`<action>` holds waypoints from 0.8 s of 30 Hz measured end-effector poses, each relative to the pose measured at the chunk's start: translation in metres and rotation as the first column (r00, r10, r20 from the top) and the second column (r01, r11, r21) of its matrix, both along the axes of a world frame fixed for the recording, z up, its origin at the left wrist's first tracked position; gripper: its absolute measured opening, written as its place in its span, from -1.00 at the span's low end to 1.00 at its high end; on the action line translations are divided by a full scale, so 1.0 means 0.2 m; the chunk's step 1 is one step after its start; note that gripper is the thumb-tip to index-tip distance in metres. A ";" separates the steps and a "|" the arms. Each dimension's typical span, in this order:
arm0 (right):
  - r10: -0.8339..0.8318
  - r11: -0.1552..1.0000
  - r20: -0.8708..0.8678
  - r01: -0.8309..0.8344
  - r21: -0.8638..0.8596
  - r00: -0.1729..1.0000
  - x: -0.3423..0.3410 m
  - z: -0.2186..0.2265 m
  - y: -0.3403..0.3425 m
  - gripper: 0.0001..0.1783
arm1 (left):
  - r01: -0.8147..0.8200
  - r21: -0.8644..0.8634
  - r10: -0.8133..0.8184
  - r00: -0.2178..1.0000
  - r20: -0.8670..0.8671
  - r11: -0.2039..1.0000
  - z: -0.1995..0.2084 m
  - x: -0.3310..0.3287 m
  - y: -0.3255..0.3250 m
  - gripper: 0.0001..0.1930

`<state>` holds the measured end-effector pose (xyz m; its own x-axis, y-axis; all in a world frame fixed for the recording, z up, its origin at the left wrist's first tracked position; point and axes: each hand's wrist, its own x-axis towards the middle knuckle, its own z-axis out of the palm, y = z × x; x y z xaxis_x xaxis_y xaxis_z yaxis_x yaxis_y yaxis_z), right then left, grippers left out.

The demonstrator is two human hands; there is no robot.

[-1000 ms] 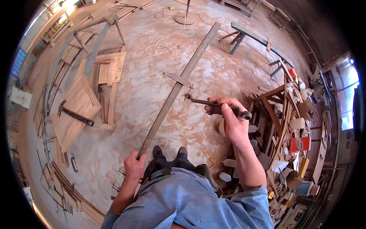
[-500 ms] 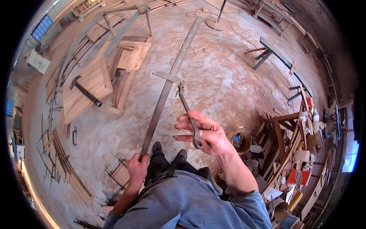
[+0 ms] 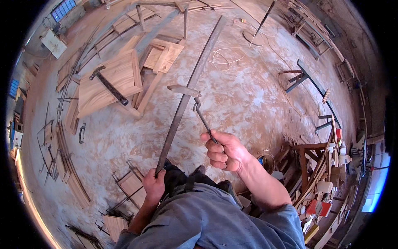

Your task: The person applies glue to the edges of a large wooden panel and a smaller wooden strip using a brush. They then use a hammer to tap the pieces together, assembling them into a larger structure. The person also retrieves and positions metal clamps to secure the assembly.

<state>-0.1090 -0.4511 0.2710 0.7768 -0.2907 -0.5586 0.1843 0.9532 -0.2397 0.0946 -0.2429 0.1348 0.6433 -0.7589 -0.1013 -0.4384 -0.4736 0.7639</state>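
Note:
A long bar clamp [image 3: 181, 108] slants away from me, a flat dark metal bar that my left hand [image 3: 154, 183] grips at its near end. Across the bar sits its short metal jaw [image 3: 183, 90], pointed at the left end. From the jaw's right end hangs a thin bent metal handle [image 3: 202, 119]. My right hand [image 3: 224, 152] has its fingers wrapped round the lower part of that handle, thumb on top. The handle's bottom end is hidden in my fist.
At the left, a hammer [image 3: 108, 85] lies on a wooden panel [image 3: 93, 97]. A small C-clamp [image 3: 82, 133] lies on the floor. Dark trestles [image 3: 314, 83] stand at the right. Wood scraps and a red box [image 3: 318, 208] crowd the lower right. A cable [image 3: 222, 61] loops across the floor.
My right hand has closed from a loose, spread hold into a fist round the handle and moved slightly lower. My left hand still grips the bar's near end. The whole view has shifted.

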 end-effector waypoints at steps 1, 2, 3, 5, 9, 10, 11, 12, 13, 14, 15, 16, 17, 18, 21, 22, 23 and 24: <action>-0.021 1.000 0.047 0.022 -0.003 0.999 0.06 0.01 0.00 -0.75 | -0.019 -0.008 0.019 1.000 0.008 1.000 0.00 0.02 0.00 -0.76; -0.043 0.999 0.093 0.044 -0.005 0.995 0.12 0.02 0.00 -0.75 | -0.007 -0.033 0.008 1.000 0.025 0.999 0.00 0.05 0.00 -0.77; -0.081 0.997 0.057 0.081 0.006 0.995 0.19 0.05 0.01 -0.75 | 0.002 -0.060 0.000 0.999 0.041 0.998 0.00 0.09 0.00 -0.77; -0.151 0.988 -0.009 0.152 0.032 0.988 0.35 0.10 0.05 -0.75 | 0.008 -0.066 -0.004 0.998 0.059 0.998 -0.02 0.16 0.01 -0.78; -0.229 0.972 -0.253 0.207 -0.109 0.940 0.69 0.09 0.08 -0.74 | -0.023 -0.054 0.021 0.999 -0.043 0.998 -0.07 0.33 0.04 -0.81; -0.239 0.969 -0.283 0.210 -0.129 0.929 0.76 0.07 0.09 -0.73 | -0.039 -0.067 0.033 0.995 -0.091 0.997 -0.08 0.36 0.04 -0.81; -0.247 0.966 -0.313 0.209 -0.149 0.917 0.84 0.05 0.09 -0.73 | -0.056 -0.043 0.052 0.993 -0.105 0.997 -0.07 0.39 0.04 -0.81; -0.253 0.965 -0.341 0.208 -0.163 0.906 0.93 0.00 0.10 -0.72 | -0.074 -0.014 0.072 0.991 -0.116 0.997 -0.06 0.43 0.04 -0.81; -0.343 0.918 -0.321 0.244 -0.312 0.883 1.00 -0.15 0.17 -0.74 | -0.067 0.011 0.068 0.988 -0.136 0.998 -0.04 0.44 0.02 -0.80; -0.419 0.843 -0.315 0.236 -0.484 0.852 1.03 -0.32 0.17 -0.75 | -0.022 -0.021 0.018 0.988 -0.155 1.000 -0.02 0.45 0.01 -0.80; -0.491 0.740 -0.291 0.217 -0.636 0.821 1.06 -0.50 0.16 -0.76 | 0.023 -0.051 -0.031 0.986 -0.167 0.998 0.01 0.46 0.01 -0.79; -0.549 0.617 -0.259 0.177 -0.767 0.795 1.10 -0.64 0.14 -0.76 | 0.057 -0.080 -0.070 0.981 -0.181 0.995 0.03 0.47 0.02 -0.79; -0.579 0.548 -0.252 0.141 -0.825 0.775 1.12 -0.71 0.10 -0.75 | 0.057 -0.125 -0.083 0.974 -0.210 0.990 0.04 0.49 0.02 -0.78; -0.596 0.503 -0.249 0.114 -0.857 0.764 1.15 -0.70 0.05 -0.73 | 0.075 -0.078 -0.095 0.950 -0.297 0.994 0.03 0.55 0.05 -0.78; -0.621 0.464 -0.240 0.103 -0.880 0.746 1.23 -0.61 -0.15 -0.66 | 0.114 0.008 -0.092 0.844 -0.529 0.993 0.04 0.72 0.07 -0.78; -0.598 0.589 -0.227 0.230 -0.775 0.769 1.25 -0.56 -0.19 -0.63 | 0.109 0.019 -0.077 0.804 -0.589 0.994 0.05 0.77 0.07 -0.78; -0.579 0.694 -0.217 0.336 -0.636 0.786 1.27 -0.50 -0.22 -0.59 | 0.111 0.027 -0.067 0.756 -0.651 0.993 0.05 0.82 0.08 -0.77; -0.566 0.774 -0.212 0.424 -0.470 0.797 1.29 -0.44 -0.24 -0.56 | 0.099 0.009 -0.071 0.769 -0.636 0.995 0.04 0.86 0.08 -0.77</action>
